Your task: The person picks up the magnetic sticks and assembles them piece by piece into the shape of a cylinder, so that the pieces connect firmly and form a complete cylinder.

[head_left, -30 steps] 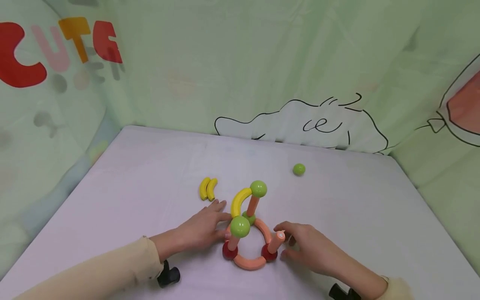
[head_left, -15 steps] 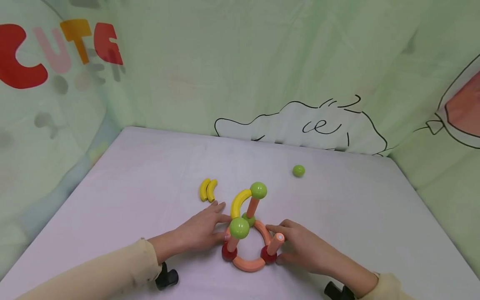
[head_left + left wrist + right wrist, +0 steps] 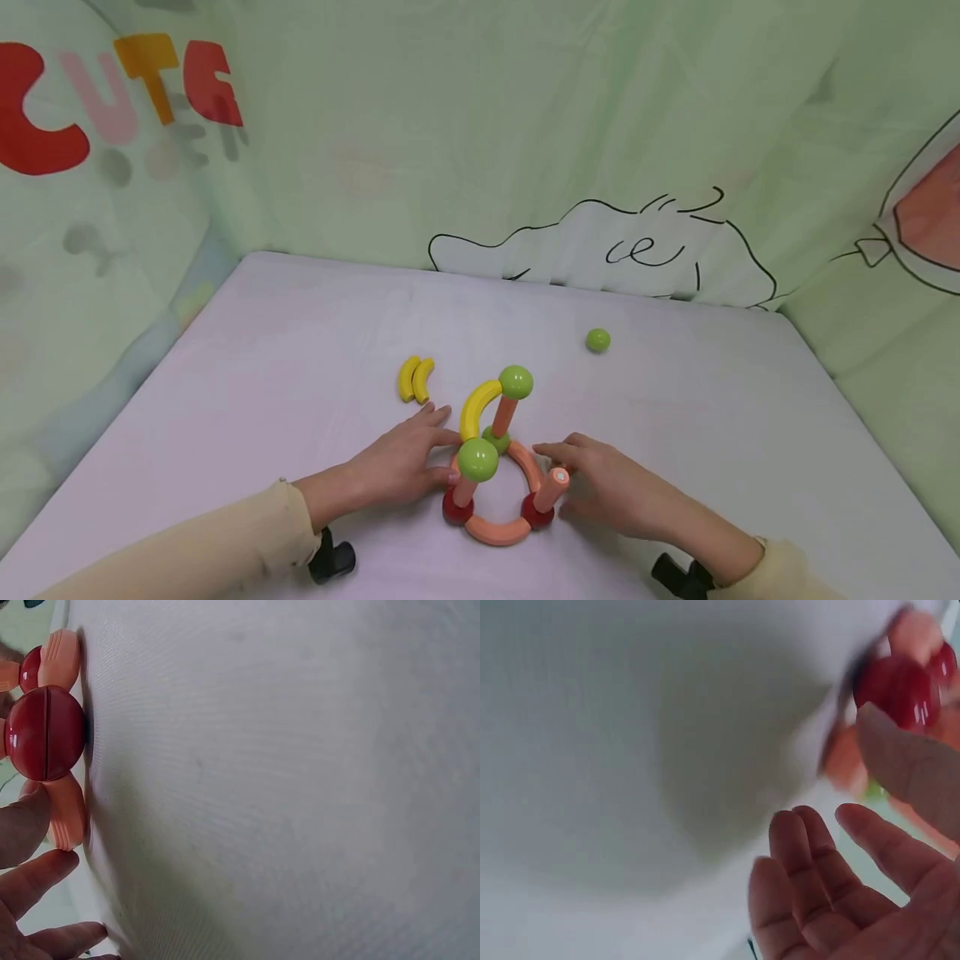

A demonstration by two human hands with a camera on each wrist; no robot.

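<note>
A magnetic stick-and-ball toy stands on the table, its ring made of orange curved sticks (image 3: 497, 531) joined by red balls (image 3: 537, 511) and a green ball (image 3: 496, 438). Orange upright sticks (image 3: 552, 489) rise from the balls; two carry green balls (image 3: 477, 459) on top, bridged by a yellow curved stick (image 3: 478, 408). My left hand (image 3: 397, 458) pinches the ring's left curved stick (image 3: 67, 812) between thumb and index finger. At the ring's right side, my right hand (image 3: 611, 487) has relaxed fingers and holds nothing; its thumb is near the right red ball (image 3: 900, 691).
Two yellow curved sticks (image 3: 416, 380) lie side by side beyond the left hand. A loose green ball (image 3: 597, 340) sits farther back on the right. A printed green curtain (image 3: 480, 125) encloses the white table (image 3: 300, 333).
My right hand moved left to the ring's right red ball, then its thumb drew slightly away. The left hand and the toy stayed nearly in place.
</note>
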